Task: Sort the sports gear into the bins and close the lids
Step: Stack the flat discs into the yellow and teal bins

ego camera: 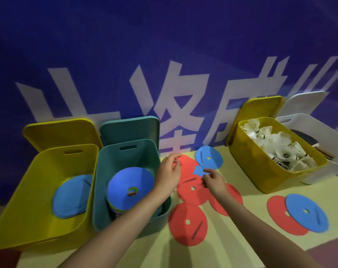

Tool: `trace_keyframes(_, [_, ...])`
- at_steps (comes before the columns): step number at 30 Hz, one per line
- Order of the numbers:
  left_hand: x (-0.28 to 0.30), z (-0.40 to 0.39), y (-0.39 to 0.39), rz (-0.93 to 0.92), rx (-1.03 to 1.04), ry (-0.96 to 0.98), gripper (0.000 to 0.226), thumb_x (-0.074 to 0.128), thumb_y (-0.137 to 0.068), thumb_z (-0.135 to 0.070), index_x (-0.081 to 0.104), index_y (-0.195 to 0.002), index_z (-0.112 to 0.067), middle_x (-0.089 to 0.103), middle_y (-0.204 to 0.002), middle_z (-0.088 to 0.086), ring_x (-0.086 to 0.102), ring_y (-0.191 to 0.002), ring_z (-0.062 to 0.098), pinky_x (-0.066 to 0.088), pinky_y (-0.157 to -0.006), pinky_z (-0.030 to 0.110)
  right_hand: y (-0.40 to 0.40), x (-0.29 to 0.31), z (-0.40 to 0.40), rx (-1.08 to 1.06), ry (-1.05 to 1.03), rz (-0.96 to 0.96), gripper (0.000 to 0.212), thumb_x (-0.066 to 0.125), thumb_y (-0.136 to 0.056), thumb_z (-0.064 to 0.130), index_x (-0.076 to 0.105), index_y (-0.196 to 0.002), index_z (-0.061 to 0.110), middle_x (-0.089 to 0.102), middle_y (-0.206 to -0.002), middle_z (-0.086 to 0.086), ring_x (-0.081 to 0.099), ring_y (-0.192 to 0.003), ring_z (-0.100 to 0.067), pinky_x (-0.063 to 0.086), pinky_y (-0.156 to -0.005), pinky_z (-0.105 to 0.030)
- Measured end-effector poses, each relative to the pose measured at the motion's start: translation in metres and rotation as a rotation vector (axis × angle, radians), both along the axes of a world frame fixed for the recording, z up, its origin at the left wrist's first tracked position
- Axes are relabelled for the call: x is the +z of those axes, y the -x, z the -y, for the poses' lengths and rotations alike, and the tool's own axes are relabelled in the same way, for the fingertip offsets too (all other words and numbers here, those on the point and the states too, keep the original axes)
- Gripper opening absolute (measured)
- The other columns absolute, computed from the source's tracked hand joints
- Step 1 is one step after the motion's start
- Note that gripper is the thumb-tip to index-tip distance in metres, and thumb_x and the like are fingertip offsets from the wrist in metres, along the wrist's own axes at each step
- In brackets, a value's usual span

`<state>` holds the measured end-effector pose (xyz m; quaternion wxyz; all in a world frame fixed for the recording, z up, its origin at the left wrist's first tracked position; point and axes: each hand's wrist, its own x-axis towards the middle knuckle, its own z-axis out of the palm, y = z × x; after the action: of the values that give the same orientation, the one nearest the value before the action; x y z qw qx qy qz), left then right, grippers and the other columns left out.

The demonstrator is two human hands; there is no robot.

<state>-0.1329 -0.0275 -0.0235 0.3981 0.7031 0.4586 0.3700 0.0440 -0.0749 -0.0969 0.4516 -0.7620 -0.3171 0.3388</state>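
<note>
Both hands hover over the scattered discs: the left hand (169, 174) hangs with fingers loosely spread, holding nothing, beside the teal bin (104, 182); the right hand (212, 179) reaches with relaxed fingers toward a small blue disc (200, 170), though contact is unclear. Largest, the yellow bin (29, 206) holds one blue disc. Another yellow bin (247, 163) holds shuttlecocks (280, 147). Red discs (187, 223) lie on the table (261, 246).
</note>
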Motion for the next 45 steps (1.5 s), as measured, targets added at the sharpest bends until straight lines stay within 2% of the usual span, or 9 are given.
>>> trace_keyframes(2, [-0.013, 0.003, -0.032, -0.038, -0.015, 0.020, 0.028, 0.047, -0.094, -0.011, 0.061, -0.116, -0.019, 0.061, -0.111, -0.001, 0.057, -0.092, 0.006, 0.047, -0.084, 0.022, -0.040, -0.021, 0.010, 0.026, 0.087, 0.041, 0.028, 0.050, -0.088, 0.007, 0.058, -0.114, 0.009, 0.064, -0.073, -0.008, 0.060, -0.065, -0.025, 0.052, -0.069, -0.043])
trace_keyframes(6, [-0.044, 0.007, -0.080, -0.174, -0.021, 0.115, 0.032, 0.044, -0.095, -0.013, 0.057, -0.124, -0.020, 0.056, -0.117, -0.002, 0.055, -0.078, -0.007, 0.042, -0.068, 0.009, -0.101, -0.051, 0.025, 0.067, 0.233, 0.107, 0.028, 0.051, -0.087, 0.017, 0.055, -0.114, 0.012, 0.065, -0.078, -0.006, 0.060, -0.065, -0.024, 0.050, -0.065, -0.039])
trace_keyframes(12, [-0.098, -0.004, -0.112, -0.418, 0.097, 0.311, 0.037, 0.050, -0.091, -0.017, 0.054, -0.128, -0.015, 0.057, -0.124, 0.010, 0.057, -0.110, 0.022, 0.042, -0.089, 0.027, -0.149, -0.066, 0.024, 0.205, 0.400, 0.321, 0.043, 0.055, -0.087, 0.019, 0.052, -0.128, 0.007, 0.060, -0.120, -0.016, 0.056, -0.111, -0.032, 0.045, -0.093, -0.035])
trace_keyframes(22, [-0.163, -0.038, -0.131, -0.658, 0.288, 0.485, 0.049, 0.058, -0.087, -0.031, 0.048, -0.132, -0.016, 0.052, -0.119, 0.017, 0.048, -0.116, 0.035, 0.041, -0.096, 0.039, -0.151, -0.104, 0.002, 0.406, 0.567, 0.576, 0.077, 0.058, -0.082, 0.049, 0.024, -0.146, 0.021, 0.038, -0.142, -0.003, 0.033, -0.132, -0.026, 0.039, -0.099, -0.042])
trace_keyframes(24, [-0.172, -0.040, -0.133, -0.681, 0.296, 0.505, 0.059, 0.063, -0.084, -0.036, 0.043, -0.137, -0.017, 0.049, -0.124, 0.017, 0.043, -0.122, 0.035, 0.040, -0.099, 0.041, -0.146, -0.112, 0.003, 0.411, 0.584, 0.637, 0.077, 0.058, -0.080, 0.049, 0.028, -0.145, 0.020, 0.042, -0.138, -0.004, 0.038, -0.128, -0.029, 0.039, -0.096, -0.044])
trace_keyframes(28, [-0.190, -0.028, -0.138, -0.843, 0.309, 0.467, 0.075, 0.063, -0.082, -0.046, 0.028, -0.145, -0.023, 0.036, -0.141, 0.012, 0.031, -0.133, 0.031, 0.037, -0.101, 0.042, -0.135, -0.126, 0.009, 0.378, 0.510, 0.694, 0.062, 0.060, -0.062, 0.041, 0.061, -0.117, 0.013, 0.065, -0.099, -0.012, 0.060, -0.088, -0.036, 0.049, -0.069, -0.044])
trace_keyframes(34, [-0.195, -0.027, -0.137, -0.914, 0.357, 0.404, 0.085, 0.069, -0.076, -0.048, 0.024, -0.145, -0.030, 0.035, -0.136, 0.008, 0.029, -0.129, 0.028, 0.036, -0.100, 0.042, -0.155, -0.116, 0.000, 0.421, 0.570, 0.614, 0.081, 0.063, -0.073, 0.046, 0.030, -0.143, 0.021, 0.043, -0.127, -0.008, 0.044, -0.119, -0.030, 0.043, -0.090, -0.039])
trace_keyframes(40, [-0.186, -0.028, -0.129, -0.691, 0.364, 0.349, 0.064, 0.066, -0.080, -0.018, 0.042, -0.139, -0.022, 0.040, -0.118, 0.011, 0.049, -0.106, 0.032, 0.046, -0.088, 0.037, -0.159, -0.114, 0.012, 0.402, 0.585, 0.412, 0.059, 0.067, -0.077, 0.040, 0.040, -0.123, 0.017, 0.059, -0.114, -0.007, 0.061, -0.101, -0.030, 0.045, -0.073, -0.032])
trace_keyframes(45, [-0.183, -0.012, -0.125, -0.845, 0.306, 0.485, 0.084, 0.070, -0.077, -0.044, 0.025, -0.145, -0.025, 0.035, -0.138, 0.015, 0.029, -0.131, 0.034, 0.036, -0.102, 0.047, -0.157, -0.096, 0.042, 0.341, 0.444, 0.337, 0.041, 0.061, -0.084, 0.027, 0.047, -0.121, 0.017, 0.067, -0.107, -0.005, 0.063, -0.099, -0.028, 0.050, -0.078, -0.034])
